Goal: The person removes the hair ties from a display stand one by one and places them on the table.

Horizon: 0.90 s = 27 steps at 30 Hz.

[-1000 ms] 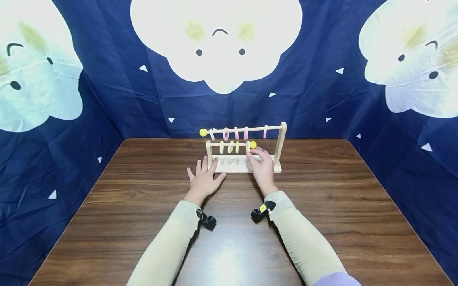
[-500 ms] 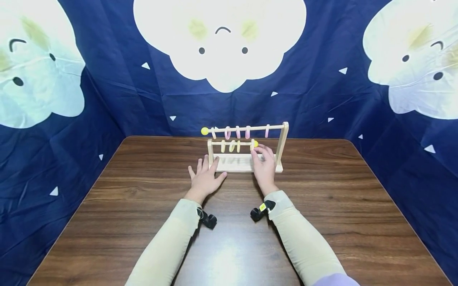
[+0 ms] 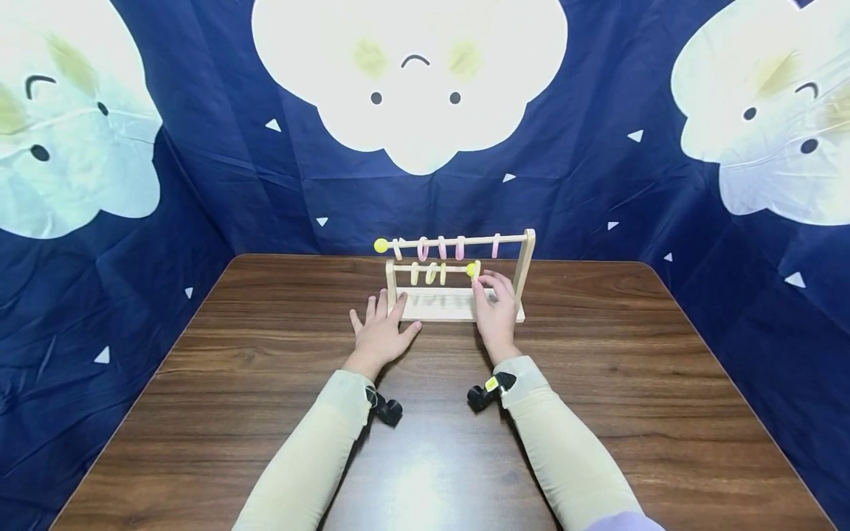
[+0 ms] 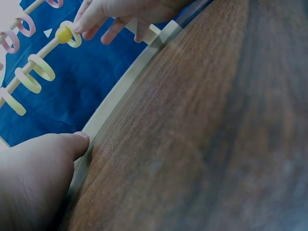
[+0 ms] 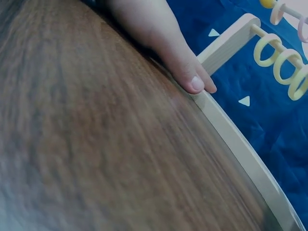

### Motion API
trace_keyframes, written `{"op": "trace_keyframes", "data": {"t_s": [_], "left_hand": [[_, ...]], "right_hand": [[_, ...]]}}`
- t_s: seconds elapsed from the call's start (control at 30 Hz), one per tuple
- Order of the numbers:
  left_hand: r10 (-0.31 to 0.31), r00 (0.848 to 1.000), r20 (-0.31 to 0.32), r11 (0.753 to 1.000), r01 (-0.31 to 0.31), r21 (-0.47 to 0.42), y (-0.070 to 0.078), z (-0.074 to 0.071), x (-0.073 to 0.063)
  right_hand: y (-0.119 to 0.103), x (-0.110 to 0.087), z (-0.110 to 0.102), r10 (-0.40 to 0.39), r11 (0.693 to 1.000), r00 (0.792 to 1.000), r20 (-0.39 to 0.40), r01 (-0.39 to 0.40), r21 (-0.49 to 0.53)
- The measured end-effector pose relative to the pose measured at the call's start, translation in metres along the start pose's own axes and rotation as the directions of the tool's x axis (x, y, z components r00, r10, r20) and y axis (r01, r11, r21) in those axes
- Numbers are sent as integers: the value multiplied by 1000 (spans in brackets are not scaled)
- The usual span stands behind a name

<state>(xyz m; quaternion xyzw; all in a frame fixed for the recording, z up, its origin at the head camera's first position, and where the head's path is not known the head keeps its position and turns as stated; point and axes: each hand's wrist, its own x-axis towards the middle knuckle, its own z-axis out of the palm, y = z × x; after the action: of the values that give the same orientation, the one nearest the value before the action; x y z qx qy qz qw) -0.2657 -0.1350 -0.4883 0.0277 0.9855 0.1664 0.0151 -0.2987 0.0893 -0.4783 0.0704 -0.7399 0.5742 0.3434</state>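
A light wooden ring rack (image 3: 438,318) stands on the table, with two rods that end in yellow balls. My right hand (image 3: 496,313) pinches a pale yellow ring (image 4: 74,39) between thumb and fingers, right at the lower rod's yellow ball (image 4: 63,34). Several other yellow rings (image 3: 430,273) hang on that lower rod. The upper rod carries several pink rings (image 3: 460,248) and a paler one near its ball. With fingers spread, my left hand (image 3: 380,339) rests at the left end of the rack's base; its thumb touches the base edge in the left wrist view.
The brown wooden table (image 3: 425,442) extends around the rack on all sides. Behind it and along both sides hangs a blue cloth (image 3: 219,177) with white clouds and small triangles. A small black camera sits on each wrist.
My right hand has moved right, drawing the pinched yellow ring along the lower rod from left of the ball to its outer side. The left hand stays in place.
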Motion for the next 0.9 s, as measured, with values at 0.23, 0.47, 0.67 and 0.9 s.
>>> {"op": "trace_keyframes", "data": {"t_s": [0.23,0.47,0.67,0.9], "left_hand": [[14,1000,6,1000,-14,12,0,0,-2],[15,1000,5,1000,-15,9,0,-2,-3],[13,1000,6,1000,-13,19,-1,-2,-3],[14,1000,-5,1000,-14,10,0,-3,-4]], "right_hand": [[2,-3,-9,0,1000,1000,12,0,-7],[3,-5,-16,-13,999,999,39,14,-31],[5,-11,-21,-8,999,997,79,11,-38],[6,-16,-28,-31,997,981,189,44,-64]]}}
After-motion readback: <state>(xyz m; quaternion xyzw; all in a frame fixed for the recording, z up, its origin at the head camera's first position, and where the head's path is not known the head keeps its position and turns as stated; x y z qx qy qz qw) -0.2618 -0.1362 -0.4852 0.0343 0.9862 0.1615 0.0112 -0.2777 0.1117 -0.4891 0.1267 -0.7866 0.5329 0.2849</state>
